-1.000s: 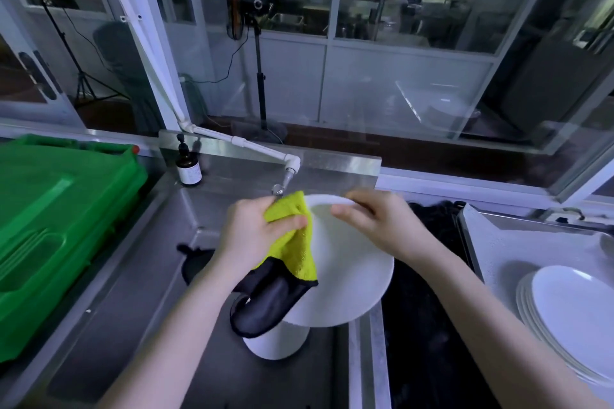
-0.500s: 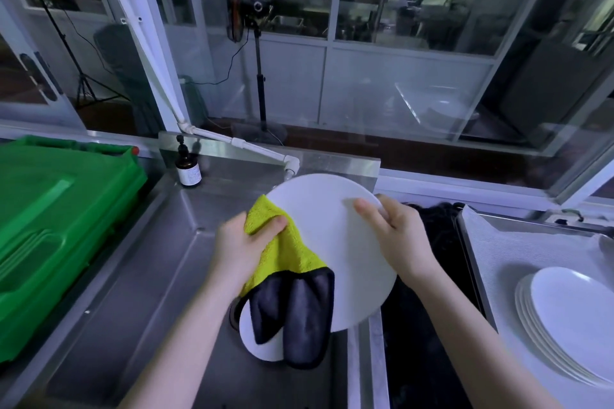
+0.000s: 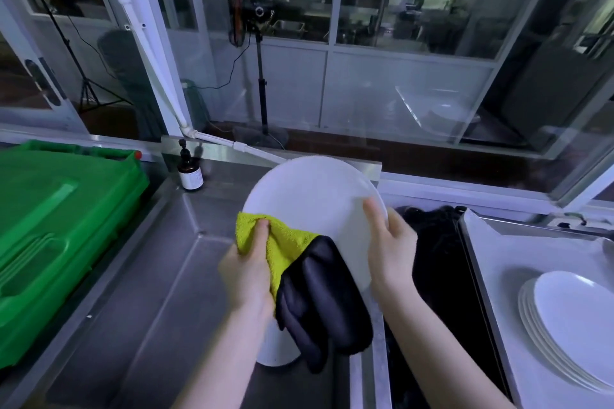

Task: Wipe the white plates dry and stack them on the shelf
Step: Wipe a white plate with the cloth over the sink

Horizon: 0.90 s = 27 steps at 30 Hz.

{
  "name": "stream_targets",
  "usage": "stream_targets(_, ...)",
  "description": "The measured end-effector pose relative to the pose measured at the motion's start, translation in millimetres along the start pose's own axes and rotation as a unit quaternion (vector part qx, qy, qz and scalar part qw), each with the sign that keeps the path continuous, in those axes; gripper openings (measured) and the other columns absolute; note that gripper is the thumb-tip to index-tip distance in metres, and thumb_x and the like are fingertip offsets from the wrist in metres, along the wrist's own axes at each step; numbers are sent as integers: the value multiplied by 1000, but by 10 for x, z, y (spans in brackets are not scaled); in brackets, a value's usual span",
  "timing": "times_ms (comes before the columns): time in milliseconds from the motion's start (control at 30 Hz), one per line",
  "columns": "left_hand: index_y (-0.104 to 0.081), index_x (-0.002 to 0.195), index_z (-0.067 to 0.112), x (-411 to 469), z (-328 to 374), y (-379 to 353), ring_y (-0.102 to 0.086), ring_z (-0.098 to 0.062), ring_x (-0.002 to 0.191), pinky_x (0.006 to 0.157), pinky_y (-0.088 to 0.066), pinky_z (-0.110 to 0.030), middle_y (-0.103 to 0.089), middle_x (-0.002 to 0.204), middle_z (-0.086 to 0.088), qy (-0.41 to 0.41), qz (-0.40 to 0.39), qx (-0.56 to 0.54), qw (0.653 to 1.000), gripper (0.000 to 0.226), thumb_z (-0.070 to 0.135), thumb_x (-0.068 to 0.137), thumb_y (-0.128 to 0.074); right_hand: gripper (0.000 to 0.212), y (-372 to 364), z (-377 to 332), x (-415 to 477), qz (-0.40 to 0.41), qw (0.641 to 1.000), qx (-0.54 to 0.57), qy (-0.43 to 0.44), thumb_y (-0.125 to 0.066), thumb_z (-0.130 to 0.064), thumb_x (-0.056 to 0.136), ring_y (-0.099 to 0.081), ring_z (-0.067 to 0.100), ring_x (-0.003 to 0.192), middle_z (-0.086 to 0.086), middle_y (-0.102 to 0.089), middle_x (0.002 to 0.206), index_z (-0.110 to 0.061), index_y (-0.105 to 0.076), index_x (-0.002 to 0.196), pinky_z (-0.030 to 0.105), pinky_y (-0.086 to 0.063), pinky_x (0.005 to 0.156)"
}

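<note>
The plain white plate (image 3: 315, 206) stood tilted up, the left hand (image 3: 247, 272) clutching a yellow-black cloth (image 3: 289, 242) at seven o'clock, the right hand (image 3: 392, 252) gripping its four o'clock rim.

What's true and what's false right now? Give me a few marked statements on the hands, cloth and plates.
1. The left hand grips the yellow-and-black cloth against the plate. True.
2. The right hand hangs clear of the plate. False: it holds the plate's right rim, thumb on the face.
3. A stack of white plates lies at the far right. True.
4. The green crate sits at the far right. False: it is at the far left.
</note>
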<state>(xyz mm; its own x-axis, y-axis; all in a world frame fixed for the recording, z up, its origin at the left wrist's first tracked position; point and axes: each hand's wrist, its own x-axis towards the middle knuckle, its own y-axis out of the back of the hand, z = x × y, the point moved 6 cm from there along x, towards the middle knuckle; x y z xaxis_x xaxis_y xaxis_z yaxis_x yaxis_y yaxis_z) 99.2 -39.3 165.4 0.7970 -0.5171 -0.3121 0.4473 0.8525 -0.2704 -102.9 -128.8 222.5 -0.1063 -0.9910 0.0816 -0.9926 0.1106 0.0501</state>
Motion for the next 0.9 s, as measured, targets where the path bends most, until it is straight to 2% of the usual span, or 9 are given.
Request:
stream_targets(100, -69, 63, 18, 107, 144, 57, -55, -10, 55, 54, -48, -27, -63, 58, 10, -41, -37, 42, 998, 27, 34, 83, -76, 39, 33, 17, 56, -94, 995, -21, 19, -63, -40, 95, -44, 10, 62, -9, -52, 65, -14, -52, 67, 30, -36, 61)
stream_targets(167, -66, 67, 13, 192, 295, 80, -52, -10, 55, 60, -46, -32, -62, 58, 10, -96, -71, 112, 987, 29, 35, 80, -78, 9, 64, -185, 168, -154, 986, -24, 61, -71, -30, 91, -66, 4, 78, -8, -74, 86, -21, -71, 92, 19, -48, 71)
stream_targets(200, -64, 66, 12, 206, 380, 47, -50, -9, 54, 60, -44, -33, -61, 57, 10, -134, -98, 167, 972, 30, 35, 77, -81, 9, 50, -311, 212, -188, 978, -39, 82, -73, -29, 89, -68, 1, 84, -11, -76, 92, -26, -71, 97, 13, -48, 74)
stream_targets(300, -64, 61, 14, 116, 562, -193, -44, -6, 51, 54, -39, -28, -57, 54, 8, -230, -212, 283, 907, 28, 29, 69, -87, 23, -174, -533, 170, -318, 905, -214, 185, -71, -43, 86, -58, 1, 68, -7, -66, 73, -20, -68, 80, 15, -42, 67)
stream_targets(400, -70, 63, 22, -11, 589, -359, -43, -4, 51, 51, -35, -23, -56, 54, 8, -260, -295, 301, 869, 18, 23, 70, -87, 46, -360, -547, -6, -344, 837, -321, 282, -66, -43, 89, -38, 19, 61, 5, -44, 61, -1, -57, 72, 30, -32, 59)
stream_targets(533, -67, 61, 22, 6, 523, -280, -42, -4, 49, 49, -35, -21, -55, 52, 10, -241, -267, 283, 889, 30, 46, 61, -85, 51, -222, -531, 25, -281, 885, -247, 276, -65, -46, 88, -25, 9, 59, -4, -29, 58, -7, -49, 60, 27, -25, 53)
stream_targets(667, -66, 62, 23, 83, 333, -68, -51, -9, 57, 60, -43, -31, -60, 59, 9, -107, -191, 180, 959, 32, 53, 61, -75, 62, 92, -346, 222, -147, 979, -100, 100, -68, -50, 88, -30, 13, 59, 2, -31, 64, 5, -46, 69, 32, -22, 53)
stream_targets(833, -65, 76, 3, 95, 475, -207, -55, -16, 65, 63, -45, -32, -70, 73, -12, -160, -226, 236, 931, 40, 38, 73, -82, 56, 141, -391, 222, -165, 967, -149, 124, -66, -35, 94, -25, 12, 56, 2, -25, 62, -9, -28, 62, 26, -19, 49)
stream_targets(900, -67, 68, 14, 86, 585, -351, -52, -5, 56, 57, -42, -25, -68, 63, 3, -217, -267, 299, 890, 25, 31, 74, -84, 52, 13, -516, 166, -224, 930, -225, 184, -66, -34, 94, -22, 8, 54, -5, -23, 58, -15, -31, 60, 23, -19, 48)
